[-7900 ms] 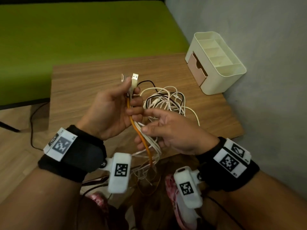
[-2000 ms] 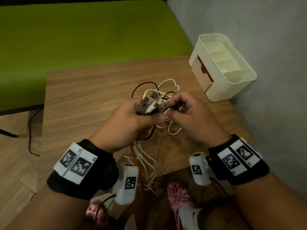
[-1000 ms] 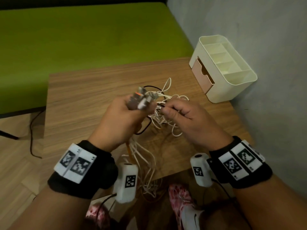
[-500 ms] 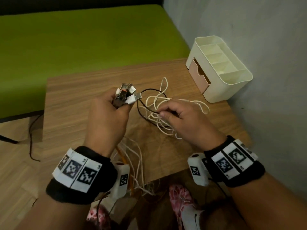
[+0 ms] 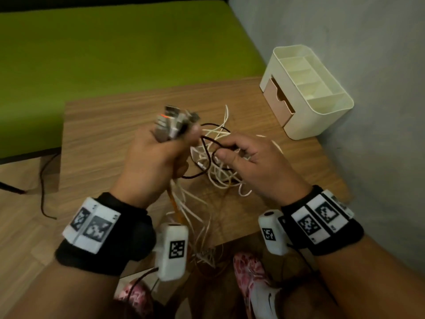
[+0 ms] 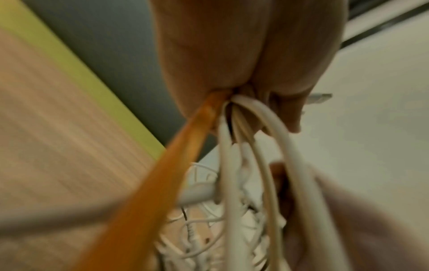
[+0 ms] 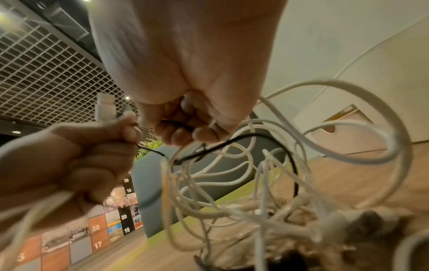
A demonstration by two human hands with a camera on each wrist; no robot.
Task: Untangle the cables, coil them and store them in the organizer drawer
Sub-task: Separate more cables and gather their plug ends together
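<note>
Orange cable [image 5: 174,203], black cable [image 5: 207,146], white cables [image 5: 220,178]; seemingly cream organizer [image 5: 322,107].

Numbers 20, 19, 20, 18, 17 on wall tiles [image 7: 123,220], white swoosh logo on shoe [image 5: 268,299]

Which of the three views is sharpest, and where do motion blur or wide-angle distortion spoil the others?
Head view: sharpest, though the USB plugs above the left hand smear with motion. Left wrist view: heavily blurred; the orange cable and white cables are soft streaks. Right wrist view: the black cable by the right hand's fingers is fairly crisp, near loops blur, and straight edges bow.
</note>
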